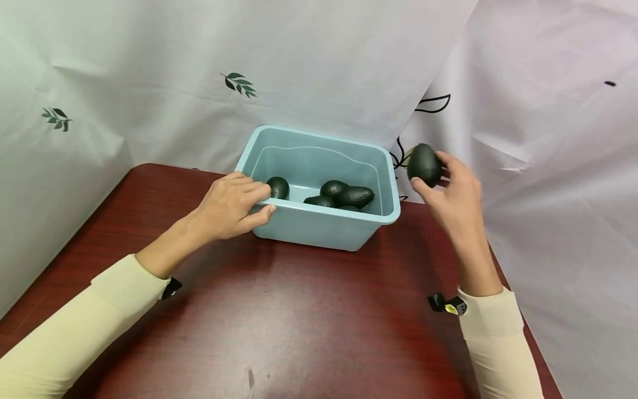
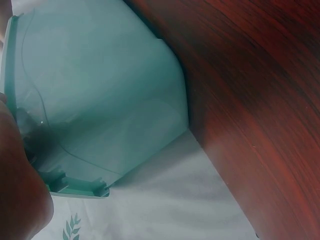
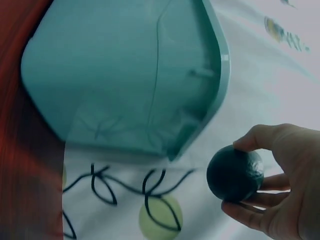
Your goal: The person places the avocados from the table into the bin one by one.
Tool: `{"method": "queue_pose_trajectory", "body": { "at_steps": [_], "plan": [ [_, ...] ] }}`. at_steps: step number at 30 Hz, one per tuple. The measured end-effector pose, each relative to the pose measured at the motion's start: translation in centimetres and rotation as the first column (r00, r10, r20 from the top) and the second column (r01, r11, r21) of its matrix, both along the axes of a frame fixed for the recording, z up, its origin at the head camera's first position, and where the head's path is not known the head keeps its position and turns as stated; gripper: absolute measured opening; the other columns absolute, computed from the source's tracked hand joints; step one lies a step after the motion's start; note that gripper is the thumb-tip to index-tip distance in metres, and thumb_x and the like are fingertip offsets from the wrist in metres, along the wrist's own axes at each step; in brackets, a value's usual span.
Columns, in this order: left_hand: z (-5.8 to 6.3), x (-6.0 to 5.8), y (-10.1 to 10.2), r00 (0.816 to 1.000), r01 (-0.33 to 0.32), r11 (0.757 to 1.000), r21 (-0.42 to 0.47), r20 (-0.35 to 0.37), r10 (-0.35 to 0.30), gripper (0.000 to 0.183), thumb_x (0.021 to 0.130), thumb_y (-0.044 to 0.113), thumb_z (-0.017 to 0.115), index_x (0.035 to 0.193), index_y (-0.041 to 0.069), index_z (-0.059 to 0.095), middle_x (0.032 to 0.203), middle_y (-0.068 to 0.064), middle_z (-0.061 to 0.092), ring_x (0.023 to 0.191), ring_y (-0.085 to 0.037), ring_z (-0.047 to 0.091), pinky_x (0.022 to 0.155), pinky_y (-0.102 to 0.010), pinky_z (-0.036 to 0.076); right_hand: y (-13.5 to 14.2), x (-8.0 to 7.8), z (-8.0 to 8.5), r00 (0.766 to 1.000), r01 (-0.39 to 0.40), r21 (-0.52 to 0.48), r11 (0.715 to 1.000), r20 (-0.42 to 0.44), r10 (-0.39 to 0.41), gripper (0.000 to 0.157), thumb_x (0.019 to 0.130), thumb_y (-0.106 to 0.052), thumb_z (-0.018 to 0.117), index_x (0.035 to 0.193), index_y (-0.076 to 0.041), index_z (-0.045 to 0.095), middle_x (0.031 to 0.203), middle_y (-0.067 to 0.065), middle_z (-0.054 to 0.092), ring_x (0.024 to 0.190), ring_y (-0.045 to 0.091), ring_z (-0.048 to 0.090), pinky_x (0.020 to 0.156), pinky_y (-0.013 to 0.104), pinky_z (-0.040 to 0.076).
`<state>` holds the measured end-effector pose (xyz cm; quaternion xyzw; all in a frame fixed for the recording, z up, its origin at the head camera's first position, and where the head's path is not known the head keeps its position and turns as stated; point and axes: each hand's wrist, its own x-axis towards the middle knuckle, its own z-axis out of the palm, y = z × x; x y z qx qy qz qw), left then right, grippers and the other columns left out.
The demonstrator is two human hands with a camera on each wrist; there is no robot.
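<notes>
A light blue plastic bin [image 1: 319,224] stands toward the back of the table with several dark green avocados [image 1: 355,196] inside. One more avocado [image 1: 279,188] lies at its left end, close by the fingers of my left hand [image 1: 231,206]. That hand grips the bin's near left rim, fingers over the edge and thumb on the outer wall. To the right of the bin and above its rim, my right hand [image 1: 456,191] holds an avocado [image 1: 425,165] between thumb and fingers. In the right wrist view the held avocado [image 3: 234,173] is apart from the bin wall [image 3: 110,75].
The reddish-brown wooden table [image 1: 299,321] extends in front of the bin. A pale cloth with leaf prints [image 1: 324,61] hangs close behind it and along the right side. Small black devices [image 1: 446,303] are strapped at both wrists.
</notes>
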<state>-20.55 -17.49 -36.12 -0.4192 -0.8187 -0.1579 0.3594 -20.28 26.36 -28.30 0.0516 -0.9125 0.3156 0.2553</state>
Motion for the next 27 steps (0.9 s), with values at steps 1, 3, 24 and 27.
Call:
{"method": "queue_pose_trajectory", "body": {
  "at_steps": [1, 3, 24, 27],
  "plan": [
    [0.0, 0.0, 0.0, 1.000, -0.001, 1.000, 0.000, 0.000, 0.001, 0.036, 0.106, 0.037, 0.052, 0.081, 0.013, 0.044, 0.066, 0.002, 0.036, 0.058, -0.016, 0.036, 0.071, -0.038, 0.049, -0.5, 0.0, 0.0, 1.000, -0.023, 0.002, 1.000, -0.013, 0.023, 0.065, 0.095, -0.019, 0.085, 0.155, -0.005, 0.065, 0.148, 0.021, 0.073, 0.127, 0.040, 0.078, 0.104, 0.046, 0.065],
    [0.0, 0.0, 0.0, 1.000, 0.000, 1.000, 0.002, 0.005, 0.000, 0.035, 0.106, 0.036, 0.052, 0.081, 0.013, 0.044, 0.066, 0.002, 0.037, 0.058, -0.016, 0.036, 0.070, -0.038, 0.048, -1.4, 0.0, 0.1, 0.998, -0.059, 0.002, 0.998, -0.032, 0.059, 0.065, 0.095, -0.017, 0.086, 0.155, -0.004, 0.066, 0.149, 0.020, 0.073, 0.128, 0.040, 0.077, 0.104, 0.051, 0.064],
    [-0.1, -0.1, 0.0, 1.000, 0.006, 1.000, 0.002, -0.013, -0.005, 0.038, 0.108, 0.038, 0.050, 0.081, 0.012, 0.045, 0.067, 0.002, 0.037, 0.058, -0.016, 0.038, 0.070, -0.039, 0.047, -7.0, 1.1, -0.5, 0.953, -0.299, 0.057, 0.953, 0.061, 0.296, 0.070, 0.095, -0.016, 0.086, 0.158, 0.000, 0.061, 0.146, 0.024, 0.071, 0.125, 0.039, 0.073, 0.105, 0.055, 0.064],
    [-0.1, -0.1, 0.0, 1.000, 0.006, 1.000, 0.003, -0.014, -0.006, 0.038, 0.108, 0.038, 0.050, 0.081, 0.012, 0.045, 0.067, 0.002, 0.037, 0.058, -0.016, 0.038, 0.070, -0.039, 0.047, -7.2, 1.2, -0.8, 0.950, -0.307, 0.052, 0.950, 0.081, 0.303, 0.071, 0.095, -0.016, 0.086, 0.159, -0.001, 0.060, 0.147, 0.023, 0.071, 0.125, 0.038, 0.073, 0.105, 0.055, 0.064]
  ]
}}
